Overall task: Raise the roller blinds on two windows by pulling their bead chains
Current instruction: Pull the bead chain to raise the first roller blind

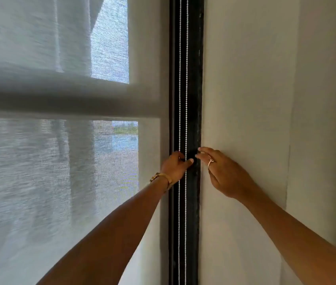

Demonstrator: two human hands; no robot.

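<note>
hands — left hand point(174, 166) pinching bead chain point(186, 79); right hand point(220, 171) spread, beside chain — blind point(60, 161) down

Two bare forearms in shot, no sleeves anywhere along them. The left hand point(174, 167) has a gold wristwatch point(155, 177) at the wrist, and right beside the watch, on the hand side of it, sits a slim gold bangle point(168, 177). Over on the right hand point(222, 175), there's a thin ring point(211, 161) on one of the fingers, carrying a small raised setting on top. Nails are short and plain.
</note>
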